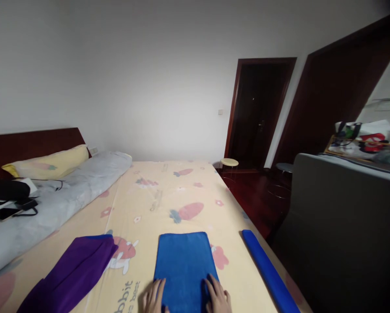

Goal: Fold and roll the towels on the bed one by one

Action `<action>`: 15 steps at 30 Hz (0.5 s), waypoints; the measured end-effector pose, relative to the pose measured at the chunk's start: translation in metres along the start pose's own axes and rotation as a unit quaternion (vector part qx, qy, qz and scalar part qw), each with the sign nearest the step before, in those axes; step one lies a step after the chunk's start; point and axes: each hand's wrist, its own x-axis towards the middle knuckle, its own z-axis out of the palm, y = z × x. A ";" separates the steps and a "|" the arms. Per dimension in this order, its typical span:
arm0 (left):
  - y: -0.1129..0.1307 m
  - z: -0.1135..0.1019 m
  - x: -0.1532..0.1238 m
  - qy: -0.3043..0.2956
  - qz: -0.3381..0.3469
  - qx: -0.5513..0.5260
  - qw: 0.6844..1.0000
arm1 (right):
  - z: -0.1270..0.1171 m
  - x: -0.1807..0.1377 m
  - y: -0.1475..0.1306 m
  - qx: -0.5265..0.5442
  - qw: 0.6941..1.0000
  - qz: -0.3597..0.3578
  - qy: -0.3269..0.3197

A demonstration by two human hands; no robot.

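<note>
Dim, soft indoor light, brightest on the white wall (168, 78); edges warped, corners darkened, slightly blurred

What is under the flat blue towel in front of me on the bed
The blue towel lies flat on the cartoon-print bedsheet. The left hand and right hand rest on its near end. Anything beneath is covered.

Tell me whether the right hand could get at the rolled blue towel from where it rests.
Probably yes: the right hand lies on the flat blue towel, and only bare sheet separates it from the rolled blue towel.
</note>
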 end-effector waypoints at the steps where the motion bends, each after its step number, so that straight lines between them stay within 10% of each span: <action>1: 0.012 -0.001 0.008 -0.001 0.027 -0.008 1.000 | -0.002 0.008 -0.015 0.013 1.000 -0.014 -0.017; 7: 0.053 0.013 0.046 -0.005 0.139 -0.025 0.990 | -0.015 0.036 -0.064 0.080 0.990 -0.081 -0.087; 15: -0.014 0.029 0.017 0.074 0.056 0.022 0.995 | 0.004 -0.002 0.029 -0.007 0.996 0.075 0.052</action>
